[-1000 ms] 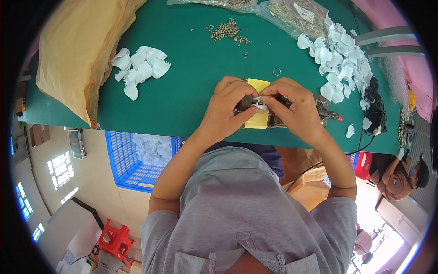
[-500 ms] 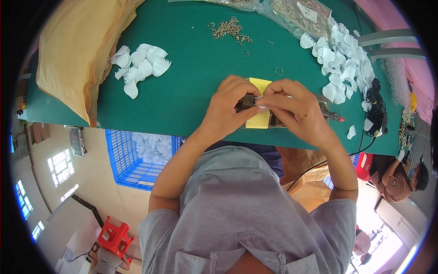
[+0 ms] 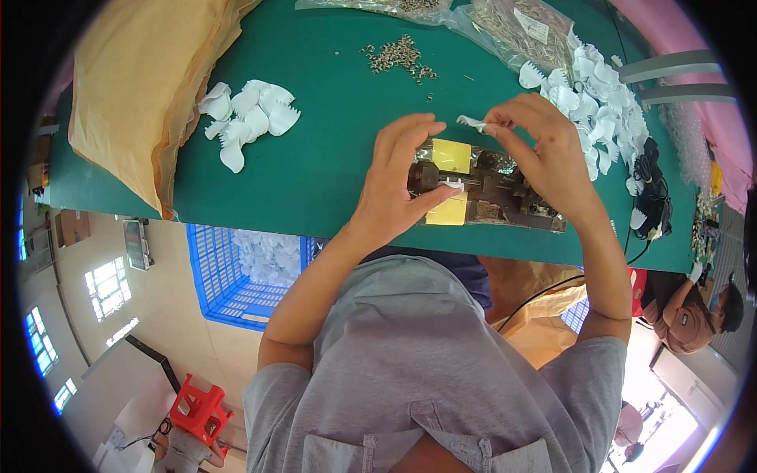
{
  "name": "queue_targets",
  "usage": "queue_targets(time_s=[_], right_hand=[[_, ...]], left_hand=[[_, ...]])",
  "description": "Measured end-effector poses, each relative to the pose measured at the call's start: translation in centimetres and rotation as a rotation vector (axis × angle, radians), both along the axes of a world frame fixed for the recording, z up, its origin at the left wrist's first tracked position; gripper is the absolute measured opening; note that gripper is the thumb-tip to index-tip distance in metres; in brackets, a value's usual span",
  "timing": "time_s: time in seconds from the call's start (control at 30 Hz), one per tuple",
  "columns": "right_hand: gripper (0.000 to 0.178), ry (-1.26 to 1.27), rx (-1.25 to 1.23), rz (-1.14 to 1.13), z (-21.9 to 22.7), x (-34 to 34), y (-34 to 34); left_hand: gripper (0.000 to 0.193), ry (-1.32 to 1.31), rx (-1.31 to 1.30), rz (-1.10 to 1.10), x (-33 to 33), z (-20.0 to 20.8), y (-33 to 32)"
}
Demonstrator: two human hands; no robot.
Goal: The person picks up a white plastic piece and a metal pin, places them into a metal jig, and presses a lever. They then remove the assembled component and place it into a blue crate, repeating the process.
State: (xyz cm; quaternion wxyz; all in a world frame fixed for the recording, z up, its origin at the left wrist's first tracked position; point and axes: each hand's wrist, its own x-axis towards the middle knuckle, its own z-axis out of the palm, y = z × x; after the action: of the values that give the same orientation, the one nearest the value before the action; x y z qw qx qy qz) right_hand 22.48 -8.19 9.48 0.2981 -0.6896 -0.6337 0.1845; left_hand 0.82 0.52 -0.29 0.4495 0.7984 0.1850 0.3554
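A dark metal fixture (image 3: 505, 189) with yellow pads (image 3: 451, 156) lies near the table's front edge. My right hand (image 3: 544, 146) is raised over its far side, pinching a small white toothed plastic piece (image 3: 471, 123) between thumb and fingers. At the fixture's left end is my left hand (image 3: 388, 183), its fingers stretched out and apart from the thumb. The left thumb tip meets a second white piece (image 3: 453, 184) sitting between the yellow pads; whether it presses on it I cannot tell.
White toothed pieces are heaped at the right (image 3: 599, 102), with a smaller pile (image 3: 251, 114) at the left beside a large brown paper bag (image 3: 134, 94). Small metal clips (image 3: 400, 59) lie at the back near plastic bags (image 3: 524, 31). Black cable (image 3: 653, 189) bunches at the right edge.
My hands have come apart. The right one has moved up and away from the fixture with a white piece, while the left has opened its fingers, leaving more of the fixture uncovered.
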Motion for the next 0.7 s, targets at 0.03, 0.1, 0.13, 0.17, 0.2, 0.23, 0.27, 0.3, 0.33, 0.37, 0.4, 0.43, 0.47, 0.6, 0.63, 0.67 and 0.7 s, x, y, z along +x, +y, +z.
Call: queue_targets(time_s=[0.03, 0.1, 0.13, 0.17, 0.2, 0.23, 0.27, 0.3, 0.33, 0.37, 0.4, 0.43, 0.47, 0.6, 0.63, 0.67, 0.7], right_hand=[[0.013, -0.108, 0.053, 0.028, 0.5, -0.1, -0.1], [0.013, -0.049, 0.006, 0.063, 1.0, -0.9, -0.4], [0.013, 0.009, -0.038, 0.098, 1.1, -1.4, -0.4], [0.014, 0.006, -0.049, 0.143, 0.9, -1.7, -0.4], [0.014, 0.007, -0.05, 0.143, 0.8, -2.0, -0.4], [0.012, 0.015, -0.107, 0.152, 0.7, -2.2, -0.4], [0.01, 0.022, -0.164, 0.162, 0.5, -2.4, -0.4], [0.01, 0.022, -0.165, 0.161, 0.1, -2.5, -0.5], [0.01, 0.006, -0.163, 0.172, -0.5, -2.6, -0.6], [0.01, -0.011, -0.16, 0.182, -0.9, -2.6, -0.6], [0.01, -0.012, -0.161, 0.182, -1.0, -2.6, -0.7], [0.009, -0.02, -0.157, 0.177, -1.2, -2.6, -0.9], [0.009, -0.029, -0.153, 0.171, -1.2, -2.6, -0.9], [0.01, -0.082, -0.063, 0.173, -1.3, -3.1, -0.9], [0.008, -0.15, 0.017, 0.164, -1.5, -3.4, -1.1], [0.007, -0.218, 0.097, 0.156, -1.7, -3.8, -1.3], [0.007, -0.218, 0.097, 0.155, -1.8, -4.1, -1.5]], left_hand=[[0.079, 0.0, -0.002, -0.001, 0.0, 0.0, 0.0], [0.09, 0.002, 0.009, 0.016, -0.1, 0.0, 0.0], [0.09, 0.002, 0.008, 0.014, -0.1, 0.0, 0.1], [0.091, 0.003, 0.021, 0.012, -0.1, -0.1, 0.1], [0.092, 0.005, 0.034, 0.01, -0.1, -0.2, 0.1], [0.092, 0.005, 0.032, 0.008, -0.1, -0.2, 0.1], [0.091, 0.004, -0.012, -0.009, 0.0, -0.1, 0.0], [0.09, 0.003, -0.056, -0.025, 0.0, -0.1, 0.0], [0.09, 0.002, -0.057, -0.025, 0.0, 0.0, 0.0], [0.09, 0.015, -0.073, -0.033, 0.0, 0.0, -0.1], [0.091, 0.027, -0.09, -0.042, 0.0, 0.1, -0.1], [0.091, 0.027, -0.09, -0.04, -0.1, 0.1, -0.2], [0.091, 0.024, -0.106, -0.045, -0.1, 0.1, -0.2], [0.092, -0.002, -0.079, -0.034, -0.1, 0.1, -0.1], [0.092, -0.003, -0.08, -0.035, -0.1, 0.0, 0.0], [0.093, 0.006, -0.044, -0.03, 0.0, -0.1, 0.0], [0.094, 0.015, -0.008, -0.025, 0.0, -0.2, 0.1]])
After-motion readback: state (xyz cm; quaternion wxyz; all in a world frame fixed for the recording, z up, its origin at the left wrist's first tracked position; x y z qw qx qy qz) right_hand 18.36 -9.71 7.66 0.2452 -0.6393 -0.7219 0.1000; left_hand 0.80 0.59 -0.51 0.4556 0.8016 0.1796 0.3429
